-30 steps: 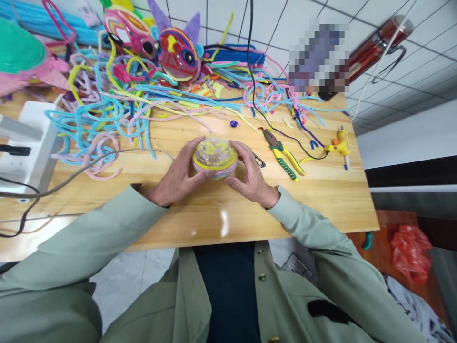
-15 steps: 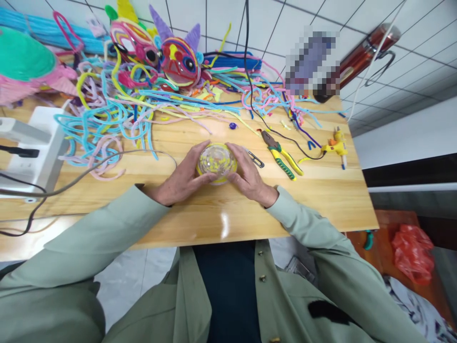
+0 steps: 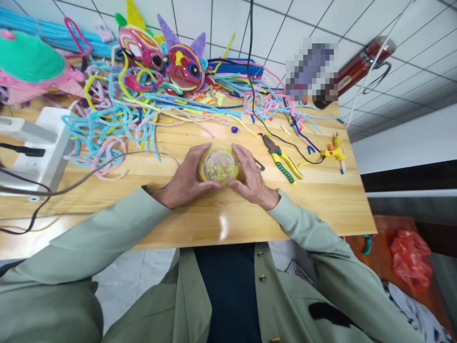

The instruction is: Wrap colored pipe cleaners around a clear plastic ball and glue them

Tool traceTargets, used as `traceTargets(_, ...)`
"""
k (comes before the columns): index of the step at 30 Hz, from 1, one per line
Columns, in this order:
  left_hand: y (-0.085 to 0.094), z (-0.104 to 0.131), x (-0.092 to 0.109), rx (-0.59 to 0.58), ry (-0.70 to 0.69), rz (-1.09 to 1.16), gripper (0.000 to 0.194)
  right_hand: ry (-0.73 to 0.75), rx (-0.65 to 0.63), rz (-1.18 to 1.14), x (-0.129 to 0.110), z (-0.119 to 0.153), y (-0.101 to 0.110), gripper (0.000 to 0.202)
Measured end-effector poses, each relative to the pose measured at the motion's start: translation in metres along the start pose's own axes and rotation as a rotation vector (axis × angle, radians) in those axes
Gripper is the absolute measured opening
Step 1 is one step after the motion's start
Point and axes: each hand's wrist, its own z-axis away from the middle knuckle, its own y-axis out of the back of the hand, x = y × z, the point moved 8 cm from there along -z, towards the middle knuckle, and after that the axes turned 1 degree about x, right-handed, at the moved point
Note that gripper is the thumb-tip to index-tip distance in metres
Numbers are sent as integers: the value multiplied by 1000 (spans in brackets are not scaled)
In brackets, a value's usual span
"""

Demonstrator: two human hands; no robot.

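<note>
A clear round dome (image 3: 219, 165) with a yellow rim lies on the wooden table in front of me, with yellow bits showing through it. My left hand (image 3: 189, 176) is curved about its left side, the thumb along the near edge. From the right, my right hand (image 3: 253, 178) cups the same dome with fingers and thumb bent round it. Just beyond my right fingers, a small dark metal clip-like piece (image 3: 260, 165) is partly covered. Pliers (image 3: 283, 159) with yellow and green handles rest further right.
Tangled pipe cleaners (image 3: 117, 107) spread along the back, beside two colourful fish-like figures (image 3: 185, 69). A white power strip (image 3: 50, 143) with cables stands left. Right are a yellow glue gun (image 3: 334, 151), its cord, and a red flask (image 3: 353, 71). A small purple ball (image 3: 234, 129) lies behind the dome.
The view has shifted slightly. My right fingers have come over more of the small metal piece, and the top of the dome shows more openly between my hands.
</note>
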Motion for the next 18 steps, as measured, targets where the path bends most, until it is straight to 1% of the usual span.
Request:
traceTargets(1,2,-1,4,33,-23,-15,113,-12,2,14,-2,0,1,102)
traceTargets(3,5,-2,11,64,-70,-43,122,-39,-21,37,-3,0,0,107)
traceTargets(5,7,-2,16,60,-105,-39,123,-53,-66,41,-1,1,-3,109)
traceTargets(7,8,-3,17,37,-85,17,114,-28,-100,16,1,2,-5,109)
traceTargets(10,7,-4,9,-31,36,101,100,41,-113,-34,2,4,-3,105)
traceTargets(12,3,-4,5,-104,100,130,98,66,-117,-60,2,4,-1,101)
traceTargets(14,-1,-4,6,-163,126,153,96,78,-116,-79,0,4,0,98)
traceTargets(16,-2,-4,7,-169,132,152,91,82,-104,-81,-1,3,2,98)
traceTargets(18,2,-5,9,-119,108,114,90,63,-77,-70,-1,4,3,102)
